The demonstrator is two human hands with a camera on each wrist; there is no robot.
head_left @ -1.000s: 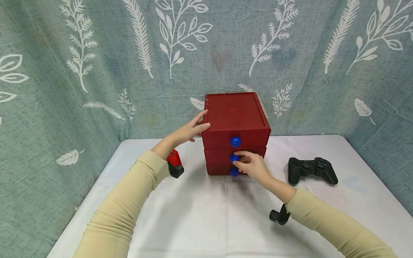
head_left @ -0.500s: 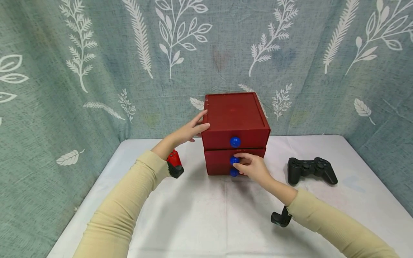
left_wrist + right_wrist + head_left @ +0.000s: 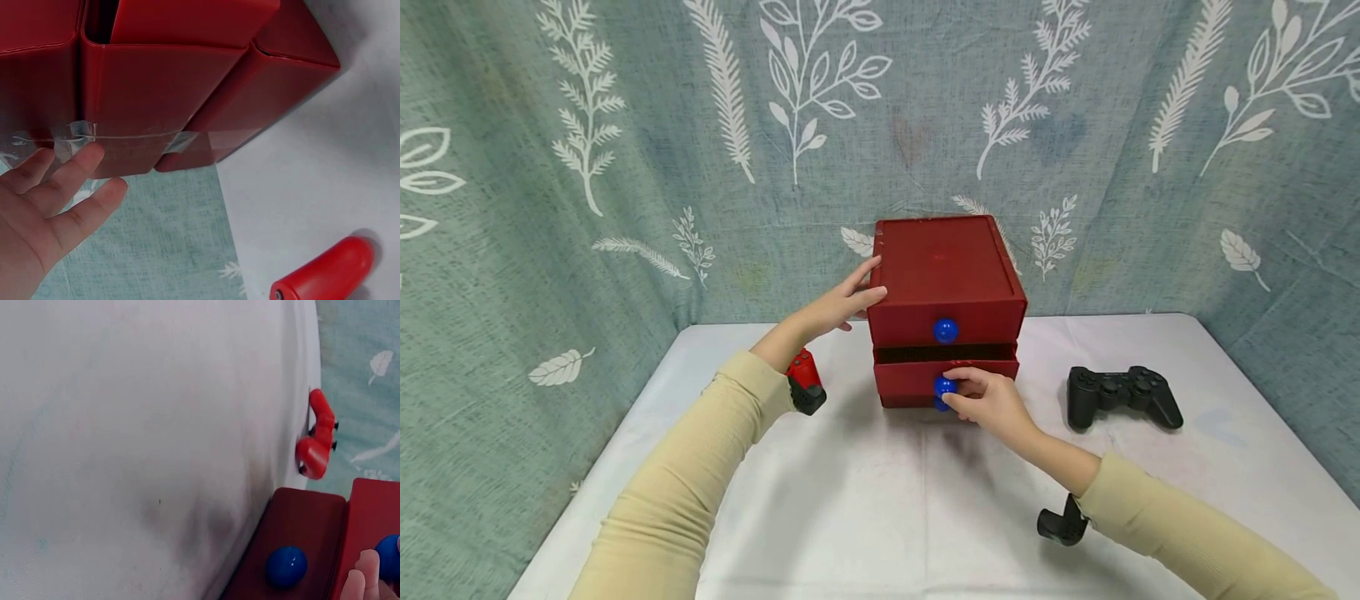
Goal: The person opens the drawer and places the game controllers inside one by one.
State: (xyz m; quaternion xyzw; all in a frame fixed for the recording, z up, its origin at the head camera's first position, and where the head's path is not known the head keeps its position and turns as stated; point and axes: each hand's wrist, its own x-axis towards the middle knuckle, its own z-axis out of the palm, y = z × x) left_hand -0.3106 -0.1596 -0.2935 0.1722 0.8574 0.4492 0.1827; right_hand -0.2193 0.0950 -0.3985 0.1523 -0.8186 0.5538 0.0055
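Observation:
A dark red drawer box (image 3: 947,260) with three levels and blue knobs stands at the back of the table. My right hand (image 3: 996,408) pinches the middle drawer's blue knob (image 3: 945,387) between thumb and fingers, and that drawer is pulled partway out, with a dark gap above its front. My left hand (image 3: 835,308) rests with spread, fairly straight fingers against the box's left side and top edge. In the left wrist view, the fingers of my left hand (image 3: 62,200) are at the box's taped side (image 3: 144,106). The right wrist view shows the lowest knob (image 3: 286,567) uncovered.
A black game controller (image 3: 1123,396) lies to the right of the box. A red game controller (image 3: 805,369), partly hidden behind my left wrist, lies to the left; its red grips also show in the right wrist view (image 3: 317,440). A patterned green curtain (image 3: 760,208) hangs behind the table.
The middle drawer has slid out toward me, with my right hand moving along on its knob. My left hand has stayed in place on the box.

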